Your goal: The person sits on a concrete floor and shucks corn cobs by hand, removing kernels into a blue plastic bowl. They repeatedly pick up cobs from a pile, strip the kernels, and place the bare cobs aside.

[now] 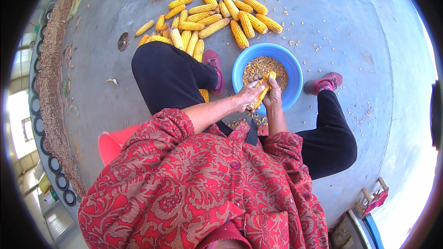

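A partly stripped ear of yellow corn [263,94] lies slanted between my two hands, bare cob showing along one side. My left hand [250,93] grips it from the left, thumb over the stripped side. Around its right side and upper end, my right hand [273,92] holds it too. Both hands are over the near part of a blue plastic basin [296,76]. Loose corn kernels [264,63] cover the basin's bottom. Beyond my left knee, whole ears of corn [214,27] lie in a loose heap on the concrete floor; my leg hides some.
My shoes [215,67] flank the basin. Scattered kernels [365,114] dot the concrete floor [363,41]. A red plastic bucket [110,143] lies by my left elbow. Along the left runs a long bank of small brown pieces [52,62], perhaps peanuts. A small wooden stool [372,197] is at lower right.
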`<state>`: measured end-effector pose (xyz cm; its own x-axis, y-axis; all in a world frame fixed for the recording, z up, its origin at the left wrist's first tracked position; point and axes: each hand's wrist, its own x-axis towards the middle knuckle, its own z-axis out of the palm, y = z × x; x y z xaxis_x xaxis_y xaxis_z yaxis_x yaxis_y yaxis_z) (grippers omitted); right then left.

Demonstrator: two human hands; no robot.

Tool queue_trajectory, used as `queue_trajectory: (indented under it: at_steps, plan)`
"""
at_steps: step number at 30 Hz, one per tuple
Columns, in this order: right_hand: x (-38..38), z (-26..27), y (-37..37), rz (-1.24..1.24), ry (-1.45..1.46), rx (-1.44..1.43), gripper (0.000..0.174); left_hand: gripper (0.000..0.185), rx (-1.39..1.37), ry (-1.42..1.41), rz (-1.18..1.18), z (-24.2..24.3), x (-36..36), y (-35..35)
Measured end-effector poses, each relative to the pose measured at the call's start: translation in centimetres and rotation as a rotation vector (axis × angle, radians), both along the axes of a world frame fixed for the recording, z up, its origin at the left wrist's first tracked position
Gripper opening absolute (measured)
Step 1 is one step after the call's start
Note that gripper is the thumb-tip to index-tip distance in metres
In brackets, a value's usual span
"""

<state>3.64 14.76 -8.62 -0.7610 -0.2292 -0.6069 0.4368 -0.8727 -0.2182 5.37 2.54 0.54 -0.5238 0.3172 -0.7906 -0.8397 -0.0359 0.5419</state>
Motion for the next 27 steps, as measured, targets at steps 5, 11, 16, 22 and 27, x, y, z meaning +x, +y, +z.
queue_trajectory:
  at_steps: [5, 11, 16, 22, 27]
  plan:
    - [0.3, -1.3, -1.0, -0.004, 0.088, 0.329, 0.023, 0.059, -0.314, 0.416, -0.169, -0.9, 0.5, 0.2]
    - [0.1, -0.1, -0.7, -0.055, 0.026, 0.391, 0.024, 0.061, -0.673, 0.651, -0.428, -1.5, 1.4, 0.2]
    - [0.4, 0.3, -1.3, -0.017, 0.046, 0.590, 0.015, 0.056, -0.364, 0.474, -0.110, -2.1, 0.8, 0.6]
    - [0.9, 1.4, -0.1, -0.023, 0.114, 0.214, 0.024, 0.052, -0.089, 0.086, 0.014, -0.2, -0.4, 0.0]
    - [0.6, 0.5, 1.2, 0.032, 0.059, -0.048, 0.030, 0.051, 0.056, -0.057, 0.010, 0.0, 0.1, -0.3]
